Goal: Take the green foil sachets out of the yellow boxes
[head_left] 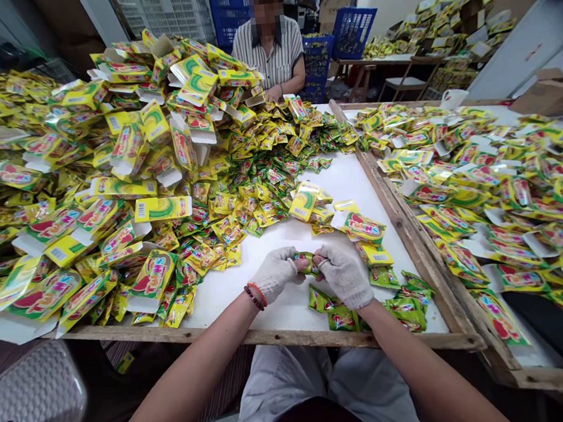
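Both my hands wear pale knitted gloves and meet over the white tabletop (pixel 224 291). Between them is a small green-yellow candy packet (pixel 308 262). My left hand (pixel 274 275) pinches its left end, and my right hand (pixel 342 275) grips the right end. Below and to the right of my right hand lie several green candy packets (pixel 406 305). Just beyond it rests a yellow printed box (pixel 361 225), with another yellow box (pixel 304 200) farther up. A loose heap of small candy packets (pixel 214 238) spreads to the left of my left hand.
A tall pile of yellow boxes (pixel 152 130) covers the left side. Wooden strips (pixel 404 225) border the table, and more boxes (pixel 506 194) lie beyond them. A person in a striped shirt (pixel 267 51) sits across. A grey plastic chair (pixel 34 398) stands at lower left.
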`<move>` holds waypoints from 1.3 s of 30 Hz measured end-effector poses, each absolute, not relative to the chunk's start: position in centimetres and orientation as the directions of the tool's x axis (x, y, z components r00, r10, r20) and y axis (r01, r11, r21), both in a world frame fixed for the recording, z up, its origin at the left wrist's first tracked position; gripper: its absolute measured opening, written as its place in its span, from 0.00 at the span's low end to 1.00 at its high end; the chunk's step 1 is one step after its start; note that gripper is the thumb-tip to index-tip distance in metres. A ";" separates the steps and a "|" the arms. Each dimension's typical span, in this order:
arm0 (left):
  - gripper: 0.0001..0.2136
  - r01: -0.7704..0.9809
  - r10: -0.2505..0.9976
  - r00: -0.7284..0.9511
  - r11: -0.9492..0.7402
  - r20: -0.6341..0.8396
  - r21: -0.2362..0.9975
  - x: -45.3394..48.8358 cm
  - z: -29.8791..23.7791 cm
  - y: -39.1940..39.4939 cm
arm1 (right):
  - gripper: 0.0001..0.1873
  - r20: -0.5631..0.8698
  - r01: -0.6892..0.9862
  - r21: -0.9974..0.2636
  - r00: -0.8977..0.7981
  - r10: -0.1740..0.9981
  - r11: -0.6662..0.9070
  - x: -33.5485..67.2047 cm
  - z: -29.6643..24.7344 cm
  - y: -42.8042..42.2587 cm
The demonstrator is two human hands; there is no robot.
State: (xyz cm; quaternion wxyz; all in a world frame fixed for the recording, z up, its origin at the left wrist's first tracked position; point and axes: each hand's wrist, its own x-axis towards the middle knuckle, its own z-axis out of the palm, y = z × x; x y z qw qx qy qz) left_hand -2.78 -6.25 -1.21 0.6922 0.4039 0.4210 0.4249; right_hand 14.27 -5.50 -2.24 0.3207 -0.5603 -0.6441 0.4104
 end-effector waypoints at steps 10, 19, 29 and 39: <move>0.18 -0.303 0.973 0.014 0.223 -0.230 0.926 -3.9 -1.6 -5.3 | 0.17 0.005 0.927 -0.162 -0.343 0.939 0.340 14.4 -1.3 -3.1; 0.12 -0.126 0.992 -0.086 0.084 -0.096 0.988 -4.5 -2.1 -5.2 | 0.16 0.133 0.887 -0.270 -0.352 0.926 0.376 15.9 -1.1 -5.5; 0.12 -0.006 0.991 -0.106 0.082 -0.083 0.997 -4.5 -1.5 -5.3 | 0.11 0.005 0.927 -0.224 -0.307 0.952 0.300 14.8 -1.0 -1.2; 0.15 -0.360 0.981 -0.028 0.171 -0.193 0.917 -3.7 -2.0 -5.1 | 0.18 -0.045 0.499 -0.865 -0.170 0.984 0.047 14.6 1.1 -4.2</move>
